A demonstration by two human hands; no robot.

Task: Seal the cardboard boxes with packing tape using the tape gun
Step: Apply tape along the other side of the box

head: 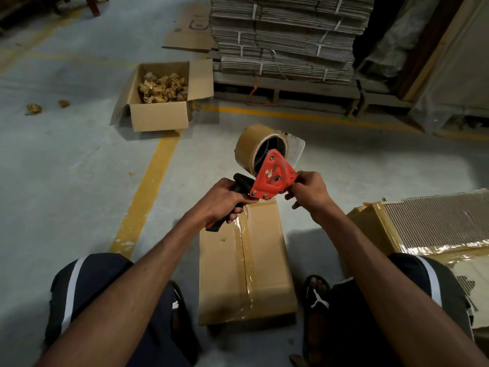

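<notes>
Both hands hold a red tape gun above a taped cardboard box on the floor.

Low in the frame, between the person's knees, the closed box (247,263) lies on the grey floor (79,160) with a strip of clear tape along its top seam. Above its far end, at centre frame, the left hand (222,202) is wrapped tight around the black handle of the tape gun (272,176), fingers fully curled. The right hand (308,190) pinches the gun's front edge between thumb and curled fingers. A brown tape roll (251,147) sits on the gun. Farther off, upper left of centre, an open box (161,115) holds crumpled tape scraps. At the top, bundled flat cardboard (288,35) is stacked high.
</notes>
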